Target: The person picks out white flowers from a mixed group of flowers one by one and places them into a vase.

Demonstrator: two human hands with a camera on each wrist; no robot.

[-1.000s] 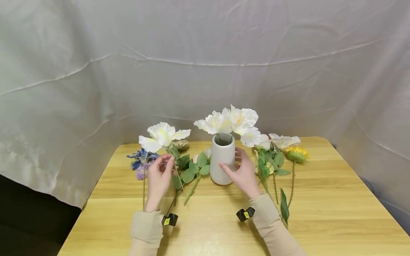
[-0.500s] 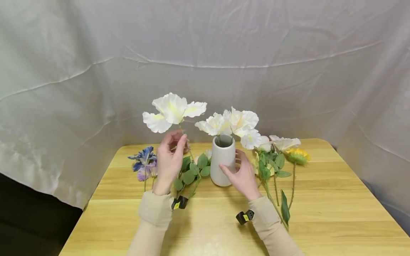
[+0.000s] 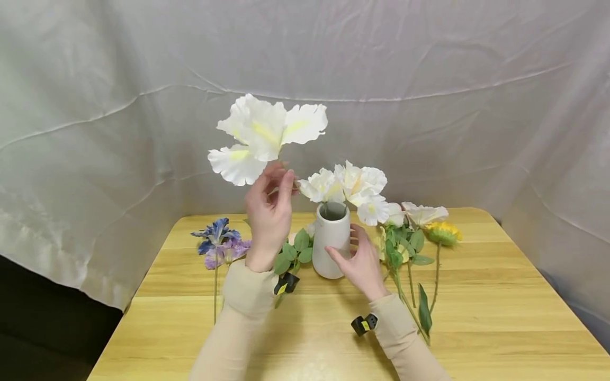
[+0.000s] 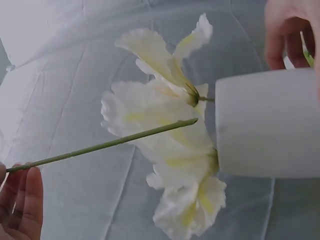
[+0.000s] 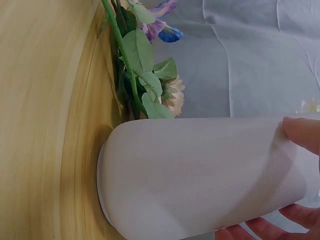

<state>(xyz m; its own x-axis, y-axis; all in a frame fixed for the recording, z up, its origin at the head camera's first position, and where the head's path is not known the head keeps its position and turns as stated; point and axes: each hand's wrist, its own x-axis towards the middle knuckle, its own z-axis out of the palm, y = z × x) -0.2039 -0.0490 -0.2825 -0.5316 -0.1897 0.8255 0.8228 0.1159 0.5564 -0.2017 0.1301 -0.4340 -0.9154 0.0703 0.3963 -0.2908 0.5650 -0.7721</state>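
Observation:
My left hand (image 3: pixel 270 214) pinches the stem of a large white iris (image 3: pixel 267 129) with yellow streaks, raised above the table to the left of the vase. In the left wrist view the iris's bare green stem (image 4: pixel 115 142) sticks out from the fingers, its cut end in front of other white blooms by the vase mouth. My right hand (image 3: pixel 359 262) grips the white vase (image 3: pixel 329 246) round its right side. The vase stands upright on the table, with white irises (image 3: pixel 359 185) in its mouth. In the right wrist view, thumb and fingers lie either side of the vase (image 5: pixel 200 175).
Blue and purple flowers (image 3: pixel 216 238) lie on the wooden table (image 3: pixel 324 333) at left. Leafy green stems (image 3: pixel 295 248) lie just left of the vase. To the right are a yellow sunflower (image 3: pixel 442 232), a pale bloom (image 3: pixel 424 212) and more leaves. A grey curtain (image 3: pixel 429 132) hangs behind.
My left hand has lifted the white iris up and to the right, off the flowers at left. My right hand and the vase have stayed in place.

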